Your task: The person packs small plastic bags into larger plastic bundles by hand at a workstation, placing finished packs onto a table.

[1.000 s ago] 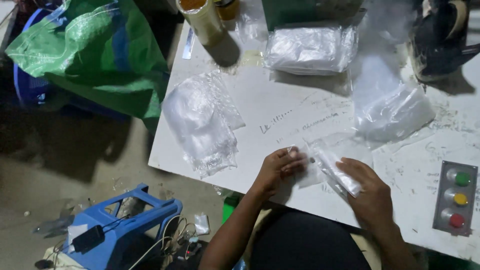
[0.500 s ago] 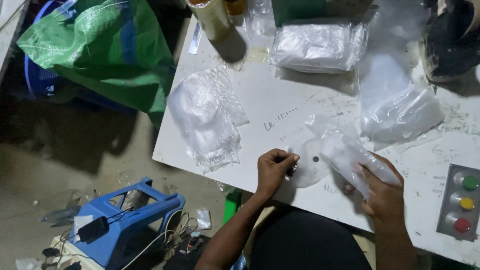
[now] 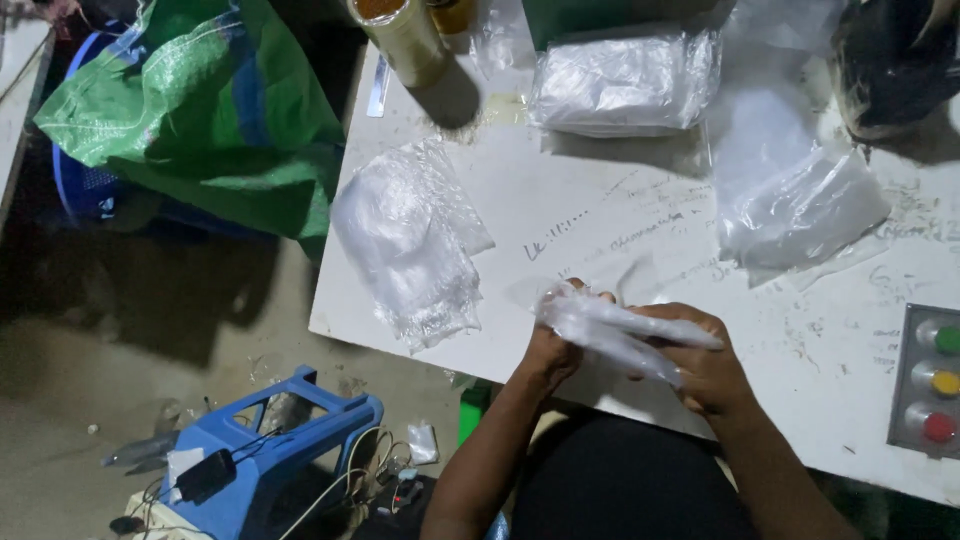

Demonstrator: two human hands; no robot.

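Both hands work at the near edge of the white bench (image 3: pixel 600 215). The left hand (image 3: pixel 553 345) and the right hand (image 3: pixel 705 362) have their fingers clenched on one small clear plastic bag (image 3: pixel 622 328), crumpled and stretched between them just above the bench top.

Three other lots of clear plastic lie on the bench. A loose heap of bags (image 3: pixel 410 240) sits to the left, reaching close to the left edge. A neat thick stack of bags (image 3: pixel 625 82) lies at the far side. A third, flatter bundle (image 3: pixel 795 200) lies to the right of the middle. Between these three the bench top is bare, with faint pen scribbles, and this open patch lies directly beyond the hands.

A yellowish tape roll (image 3: pixel 405 35) stands upright at the far left corner, with a second jar-like thing beside it, cut off by the frame. At the right edge sits a grey button box (image 3: pixel 928 378) with three round buttons: green, yellow, red. A dark bulky object (image 3: pixel 895 65) fills the far right corner.

Off the bench to the left, a green woven sack (image 3: pixel 200 110) lies over a blue basket. On the floor, a blue plastic stool (image 3: pixel 275 450) lies among loose cables.
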